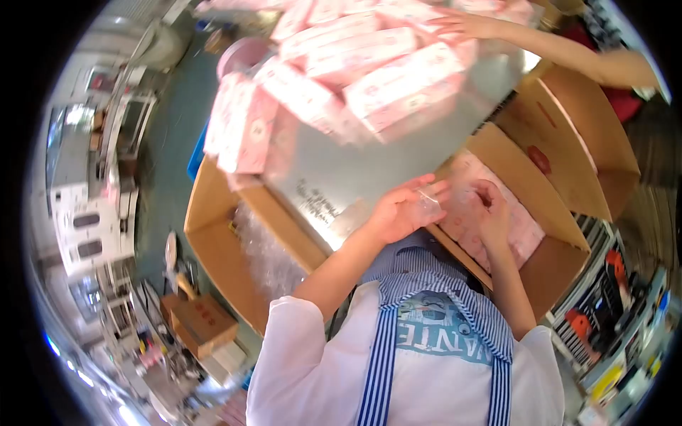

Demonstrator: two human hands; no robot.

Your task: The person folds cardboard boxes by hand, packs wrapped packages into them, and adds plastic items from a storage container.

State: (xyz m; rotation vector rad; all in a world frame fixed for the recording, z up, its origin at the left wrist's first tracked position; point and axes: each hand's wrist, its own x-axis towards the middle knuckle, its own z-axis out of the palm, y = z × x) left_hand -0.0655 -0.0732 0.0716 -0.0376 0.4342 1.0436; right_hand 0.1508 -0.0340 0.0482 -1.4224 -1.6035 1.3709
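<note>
My left hand [406,211] is over the near edge of the metal table [320,160], palm up, with a small piece of clear plastic [428,203] at its fingers. To its right, my right hand [491,213] has curled fingers close together; what they hold, if anything, is too small to tell. It is over a pink patterned surface [522,234] inside an open cardboard box [561,252]. Pink patterned packs [405,89] lie piled on the far part of the table.
Another person's arm [561,53] reaches onto the packs from the upper right. An open carton [220,241] at the left holds crumpled clear plastic [266,255]. A second open carton [590,145] stands at the right. Behind the packs is a pink round container [241,55].
</note>
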